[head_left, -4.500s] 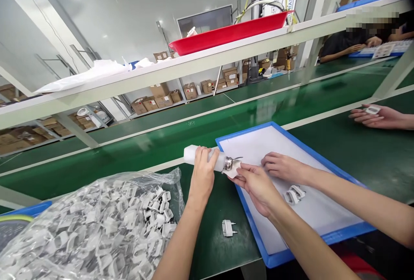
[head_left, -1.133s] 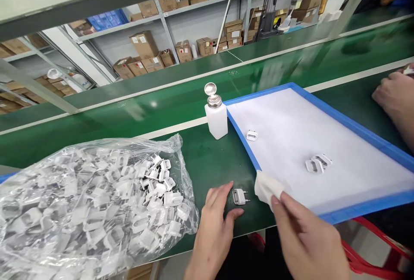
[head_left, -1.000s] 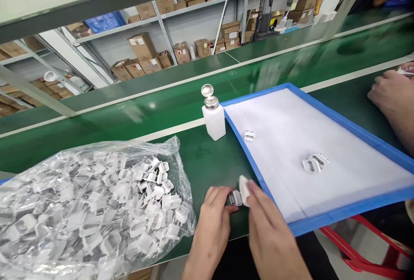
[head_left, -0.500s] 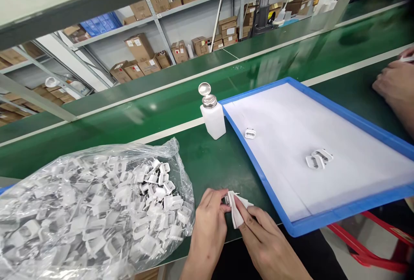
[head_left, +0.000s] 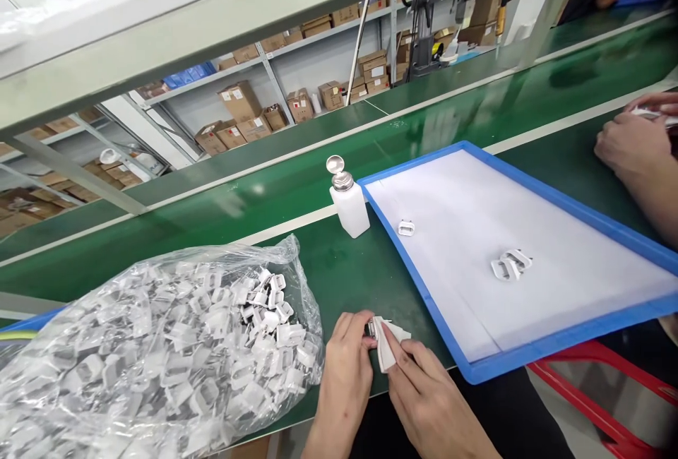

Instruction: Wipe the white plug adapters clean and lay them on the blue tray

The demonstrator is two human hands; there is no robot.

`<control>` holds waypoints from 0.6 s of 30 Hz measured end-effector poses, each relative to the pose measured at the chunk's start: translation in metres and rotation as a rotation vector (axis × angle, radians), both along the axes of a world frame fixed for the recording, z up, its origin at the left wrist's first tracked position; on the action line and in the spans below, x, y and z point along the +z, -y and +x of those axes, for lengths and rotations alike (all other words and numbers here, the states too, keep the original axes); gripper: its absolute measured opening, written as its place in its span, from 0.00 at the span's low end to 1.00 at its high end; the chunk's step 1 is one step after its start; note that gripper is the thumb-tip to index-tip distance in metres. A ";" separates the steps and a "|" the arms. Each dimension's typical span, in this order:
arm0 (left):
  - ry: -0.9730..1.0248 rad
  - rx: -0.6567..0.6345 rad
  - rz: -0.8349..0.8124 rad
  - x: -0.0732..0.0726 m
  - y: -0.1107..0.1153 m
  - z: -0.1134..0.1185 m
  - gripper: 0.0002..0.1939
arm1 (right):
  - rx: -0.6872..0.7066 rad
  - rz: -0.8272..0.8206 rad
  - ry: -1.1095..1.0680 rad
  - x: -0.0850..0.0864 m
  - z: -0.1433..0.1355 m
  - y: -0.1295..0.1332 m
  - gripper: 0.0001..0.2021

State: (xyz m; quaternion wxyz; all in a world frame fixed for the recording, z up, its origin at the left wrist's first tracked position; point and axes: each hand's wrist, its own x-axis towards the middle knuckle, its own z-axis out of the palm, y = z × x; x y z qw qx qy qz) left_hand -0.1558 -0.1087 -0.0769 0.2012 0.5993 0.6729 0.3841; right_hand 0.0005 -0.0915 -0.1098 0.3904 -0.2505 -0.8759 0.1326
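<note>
My left hand (head_left: pixel 343 367) pinches a small white plastic part (head_left: pixel 372 328) between thumb and fingertips, and most of it is hidden. My right hand (head_left: pixel 429 399) grips a folded white cloth (head_left: pixel 385 353) and presses it against that part. Left of my hands lies a clear plastic bag (head_left: pixel 296 254) full of similar white plastic parts (head_left: pixel 289 335), hollow and rectangular. To the right, a blue-rimmed tray (head_left: pixel 418 296) with a white lining carries a single part (head_left: pixel 406 228) near its left edge and a small group of parts (head_left: pixel 511 265) towards the middle.
A white pump bottle (head_left: pixel 350 210) with its metal lid raised stands by the tray's far left corner. Another person's hands (head_left: pixel 635 138) hold something white at the right. A beam (head_left: pixel 212 42) crosses overhead; red metal legs (head_left: pixel 587 388) show below the tray.
The camera view has tilted up slightly, so more of the overhead beam shows. My hands keep nearly the same hold on part and cloth. The other person's hands have shifted, with more of them visible.
</note>
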 end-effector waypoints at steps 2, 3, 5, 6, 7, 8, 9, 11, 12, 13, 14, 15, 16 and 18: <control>0.004 -0.007 0.000 0.002 -0.001 0.000 0.26 | 0.007 -0.016 -0.009 -0.004 -0.001 0.001 0.14; 0.007 -0.011 0.000 0.003 -0.001 0.000 0.26 | 0.006 -0.046 -0.016 -0.003 -0.003 -0.001 0.15; 0.011 -0.019 0.001 0.005 -0.001 0.000 0.25 | -0.005 -0.148 -0.035 0.002 -0.009 -0.007 0.15; 0.012 -0.022 0.004 0.006 -0.001 0.000 0.25 | -0.012 -0.219 -0.046 0.006 -0.012 -0.011 0.15; 0.010 -0.024 0.006 0.007 0.000 -0.001 0.25 | -0.020 -0.300 -0.059 0.012 -0.014 -0.015 0.15; 0.008 -0.029 0.011 0.008 0.001 -0.002 0.24 | -0.023 -0.386 -0.073 0.019 -0.015 -0.019 0.15; 0.010 -0.037 0.015 0.009 0.003 -0.003 0.24 | -0.021 -0.472 -0.088 0.026 -0.015 -0.022 0.16; 0.030 -0.053 0.033 0.011 0.008 -0.004 0.24 | -0.005 -0.638 -0.120 0.040 -0.011 -0.026 0.18; 0.047 -0.058 0.046 0.012 0.011 -0.004 0.24 | 0.004 -0.712 -0.135 0.046 -0.008 -0.027 0.19; 0.069 -0.060 0.062 0.014 0.014 -0.003 0.23 | 0.012 -0.770 -0.141 0.052 -0.005 -0.027 0.21; 0.093 -0.048 0.081 0.015 0.017 -0.001 0.22 | 0.015 -0.840 -0.164 0.056 -0.001 -0.027 0.22; 0.123 -0.020 0.105 0.016 0.019 0.002 0.21 | 0.002 -0.944 -0.219 0.060 0.002 -0.025 0.23; 0.160 0.019 0.133 0.017 0.021 0.006 0.19 | -0.019 -1.090 -0.307 0.063 0.004 -0.024 0.23; 0.260 0.119 0.180 0.018 0.022 0.014 0.15 | -0.051 -1.451 -0.570 0.065 0.006 -0.019 0.23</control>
